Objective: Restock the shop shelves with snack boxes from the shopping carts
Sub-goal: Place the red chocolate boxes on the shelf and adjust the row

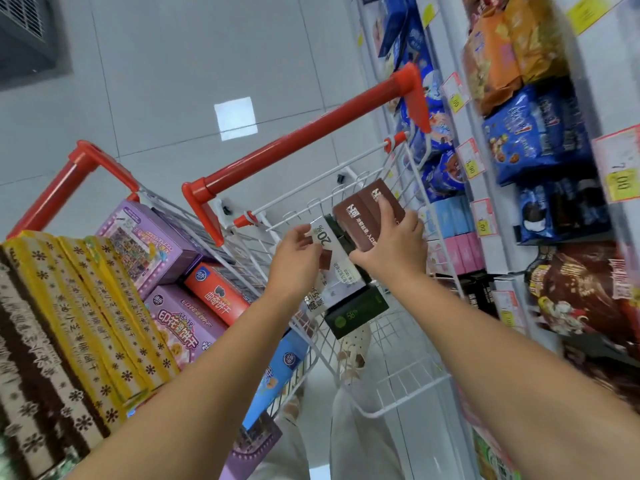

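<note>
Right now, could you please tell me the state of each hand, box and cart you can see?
Left hand: gripping the white box.
Right hand: gripping the brown boxes.
Dark green box: lowest of the held stack, above the basket.
Right cart: nearly emptied.
Left cart: full of boxes.
Shelves: partly stocked with packets.

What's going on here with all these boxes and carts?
A person is restocking a snack aisle. Their right hand grips brown boxes, and their left hand holds a white box marked 20%, both lifted over the nearly empty white cart. A dark green box sits just beneath them. A second cart on the left is full of purple, orange and yellow boxes. The shelves stand to the right.
</note>
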Action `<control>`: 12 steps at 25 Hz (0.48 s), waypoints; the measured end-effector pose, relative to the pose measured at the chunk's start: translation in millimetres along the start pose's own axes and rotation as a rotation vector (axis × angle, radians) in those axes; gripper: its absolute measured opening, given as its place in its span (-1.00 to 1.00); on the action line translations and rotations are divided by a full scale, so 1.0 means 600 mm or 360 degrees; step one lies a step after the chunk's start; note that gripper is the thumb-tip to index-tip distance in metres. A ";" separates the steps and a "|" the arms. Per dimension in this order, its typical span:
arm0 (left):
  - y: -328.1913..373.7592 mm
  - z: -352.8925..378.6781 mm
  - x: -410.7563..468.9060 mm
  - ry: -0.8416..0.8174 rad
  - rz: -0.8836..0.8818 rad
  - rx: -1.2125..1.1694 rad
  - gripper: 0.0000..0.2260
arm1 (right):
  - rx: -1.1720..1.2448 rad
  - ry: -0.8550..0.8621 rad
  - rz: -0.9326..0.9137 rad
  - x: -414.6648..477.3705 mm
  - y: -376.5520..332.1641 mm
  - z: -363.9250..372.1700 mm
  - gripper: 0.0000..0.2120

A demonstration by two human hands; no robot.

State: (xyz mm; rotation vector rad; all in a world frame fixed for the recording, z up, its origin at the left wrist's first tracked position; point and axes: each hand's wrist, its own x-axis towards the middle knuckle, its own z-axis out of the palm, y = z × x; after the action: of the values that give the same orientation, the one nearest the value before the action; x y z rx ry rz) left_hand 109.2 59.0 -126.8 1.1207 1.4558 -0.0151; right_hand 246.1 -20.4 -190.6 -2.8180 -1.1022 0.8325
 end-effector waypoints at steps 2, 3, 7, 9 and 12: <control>0.024 -0.009 -0.020 -0.0069 0.0055 -0.0014 -0.59 | 0.0090 0.0144 -0.0104 -0.047 -0.001 -0.059 -0.03; 0.038 -0.015 -0.032 -0.0137 0.0067 -0.0032 -0.55 | 0.0149 0.0211 -0.0157 -0.071 0.002 -0.091 -0.04; 0.100 -0.060 -0.105 -0.0544 0.0254 0.0125 -0.34 | 0.0774 0.0148 -0.0078 -0.168 0.022 -0.265 -0.11; 0.145 -0.085 -0.159 -0.0799 0.0323 0.0113 -0.22 | 0.1236 0.0027 -0.0046 -0.230 0.033 -0.367 -0.20; 0.230 -0.113 -0.263 -0.1160 0.0451 0.0140 -0.27 | 0.1526 -0.0103 -0.0120 -0.353 0.043 -0.493 -0.43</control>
State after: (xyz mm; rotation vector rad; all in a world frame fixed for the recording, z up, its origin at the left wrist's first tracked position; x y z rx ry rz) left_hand 110.6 77.1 92.7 1.2135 0.6499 -0.2636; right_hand 273.5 -119.3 159.4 -1.9451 -0.5568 1.0678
